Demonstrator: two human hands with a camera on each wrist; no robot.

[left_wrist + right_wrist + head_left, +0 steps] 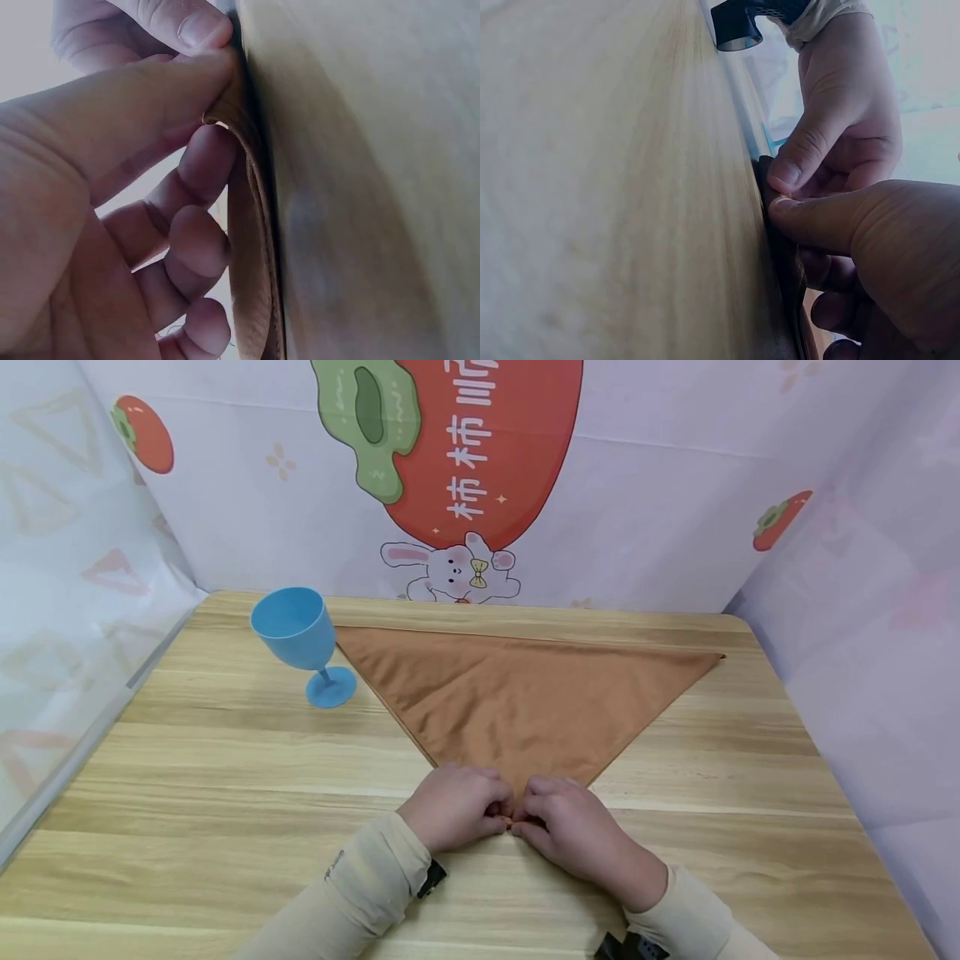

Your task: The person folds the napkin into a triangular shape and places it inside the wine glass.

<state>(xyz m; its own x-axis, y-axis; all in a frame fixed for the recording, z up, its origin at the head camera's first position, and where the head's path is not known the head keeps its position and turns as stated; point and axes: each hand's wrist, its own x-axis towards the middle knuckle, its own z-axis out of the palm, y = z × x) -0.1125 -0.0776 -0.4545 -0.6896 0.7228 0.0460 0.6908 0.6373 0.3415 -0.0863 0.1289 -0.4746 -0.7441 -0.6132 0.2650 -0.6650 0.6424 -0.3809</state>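
Note:
A brown cloth (pixel 525 693) lies on the table as a triangle, its long edge at the back and its point toward me. At that near point my left hand (pixel 461 808) and right hand (pixel 573 827) meet, thumbs almost touching. Between thumb and curled fingers, the left hand pinches the cloth's tip, and the left wrist view shows the cloth edge (pixel 251 172) folded up there. From the other side the right hand pinches the same tip; in the right wrist view its thumb (pixel 810 217) presses on the cloth (pixel 784 255). The fingers hide most of the tip.
A blue plastic goblet (pixel 300 631) stands upright at the back left, next to the cloth's left corner. Under everything is a wood-grain table (pixel 225 793). Printed white sheets (pixel 660 510) hang behind the table and at both sides.

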